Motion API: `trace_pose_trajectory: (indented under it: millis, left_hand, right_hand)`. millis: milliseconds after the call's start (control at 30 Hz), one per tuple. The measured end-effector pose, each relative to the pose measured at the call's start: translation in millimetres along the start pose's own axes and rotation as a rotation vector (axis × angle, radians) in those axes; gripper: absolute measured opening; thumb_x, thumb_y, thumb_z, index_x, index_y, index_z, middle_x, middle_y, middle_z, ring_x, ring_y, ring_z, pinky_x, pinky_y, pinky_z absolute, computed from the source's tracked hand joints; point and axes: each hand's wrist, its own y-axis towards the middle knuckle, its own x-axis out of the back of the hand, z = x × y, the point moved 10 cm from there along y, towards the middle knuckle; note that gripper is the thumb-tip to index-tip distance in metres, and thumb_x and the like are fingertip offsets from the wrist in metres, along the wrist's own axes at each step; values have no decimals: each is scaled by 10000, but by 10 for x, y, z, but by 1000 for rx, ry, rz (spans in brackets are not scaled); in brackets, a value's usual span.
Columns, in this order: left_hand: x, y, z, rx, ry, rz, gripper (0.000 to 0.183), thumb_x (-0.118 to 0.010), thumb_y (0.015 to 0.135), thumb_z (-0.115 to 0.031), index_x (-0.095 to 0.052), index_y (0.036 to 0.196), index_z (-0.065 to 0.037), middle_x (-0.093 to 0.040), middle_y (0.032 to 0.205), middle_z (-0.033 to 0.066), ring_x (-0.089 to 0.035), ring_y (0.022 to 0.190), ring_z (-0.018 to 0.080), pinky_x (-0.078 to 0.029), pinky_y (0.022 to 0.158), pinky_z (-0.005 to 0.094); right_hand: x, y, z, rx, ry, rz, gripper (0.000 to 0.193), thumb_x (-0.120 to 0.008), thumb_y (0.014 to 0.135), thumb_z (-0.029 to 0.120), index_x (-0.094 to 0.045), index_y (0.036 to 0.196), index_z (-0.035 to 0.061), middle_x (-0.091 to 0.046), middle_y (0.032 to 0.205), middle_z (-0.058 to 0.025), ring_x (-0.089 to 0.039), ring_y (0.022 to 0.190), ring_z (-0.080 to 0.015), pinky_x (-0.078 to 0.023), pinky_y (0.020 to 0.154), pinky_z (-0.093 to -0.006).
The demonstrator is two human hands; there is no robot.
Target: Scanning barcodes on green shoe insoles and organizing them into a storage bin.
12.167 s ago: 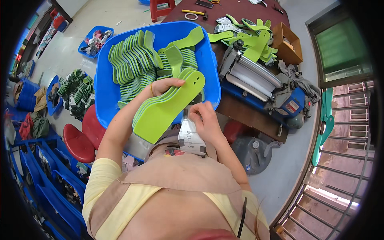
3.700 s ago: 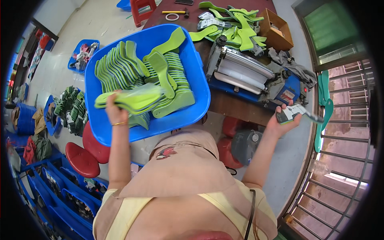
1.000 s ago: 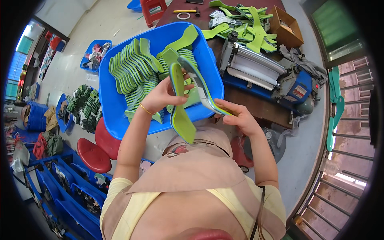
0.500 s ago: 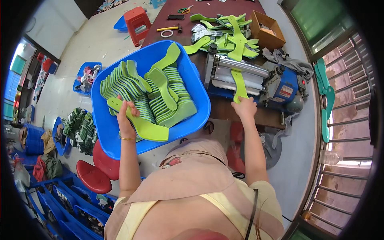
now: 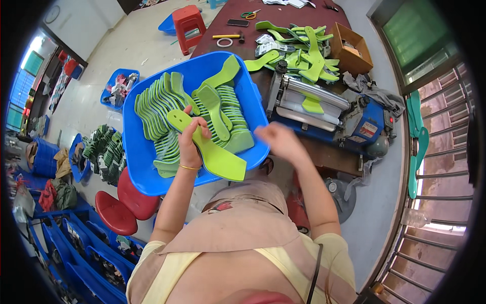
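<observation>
My left hand (image 5: 190,143) is closed around the narrower part of a lime-green insole (image 5: 221,159), its wide end pointing down and to the right, over the near side of a blue tub (image 5: 132,169). Rows of similar insoles (image 5: 161,109) stand packed on edge in that tub, with a few lying loose on top. My right hand (image 5: 277,139) is smeared by motion beside the tub's right rim, so its fingers cannot be read. Another green insole (image 5: 312,105) sticks out toward me from the rollers of a blue roller machine (image 5: 362,121), out of both hands' touch.
Behind the machine lies a heap of green insoles (image 5: 316,55), next to a wooden box (image 5: 353,48). A hammer (image 5: 228,36), tape roll (image 5: 225,43), phone (image 5: 238,23) and scissors (image 5: 250,14) lie on the dark red table (image 5: 215,25). Red stools (image 5: 190,25) and blue bins stand left.
My right hand has let go of the insole at the rollers and moved left toward the tub. That insole sits deeper in the machine. My left hand has lifted its insole and shifted right.
</observation>
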Motion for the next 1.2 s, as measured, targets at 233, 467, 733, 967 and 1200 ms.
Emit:
trace_pose_trajectory:
  millis: [233,467,733,967,1200]
  left_hand:
    - [-682,-15,-44,22,-124,228,589,-483,860,-244,-281,1395,-103,-530,1066,87,-533,945,213,-432,829,360]
    - [-827,-79,100,109,-440,772,850,-716,684,-563,-383,1352,-156,-476,1256,83,-392,1245,272,-282,1061,433]
    - [-878,-258,22,169,-733,756,895,-619,703,-672,-354,1391,-165,-450,1352,99,-276,1333,287,-168,1110,447]
    - [-858,-290,238,229,-649,700,792,-535,785,-647,-358,1387,-165,-461,1347,90,-335,1305,276,-220,1090,446]
    - [-129,-240,1298,429,749,488,484,-580,901,-270,-430,1308,-56,-542,1171,69,-544,1036,160,-449,834,278]
  right_hand:
    - [-798,-745,191,-114,876,329,379,-591,887,360,-559,1056,22,-632,798,-51,-617,628,-118,-474,519,-232]
    - [426,-1214,846,629,-165,-857,311,-715,672,-17,-617,963,31,-607,933,-114,-618,784,-253,-518,615,-322]
    - [430,-1485,849,761,-29,-1019,416,-791,664,74,-502,962,66,-556,955,-115,-566,842,-243,-488,705,-314]
    - [339,-1295,897,619,-139,-810,391,-753,718,102,-520,1029,50,-564,897,-118,-568,776,-264,-474,656,-335]
    - [-110,-1041,-1190,-405,1304,-571,202,-596,872,256,-550,971,86,-540,695,3,-359,394,-60,-228,339,-213]
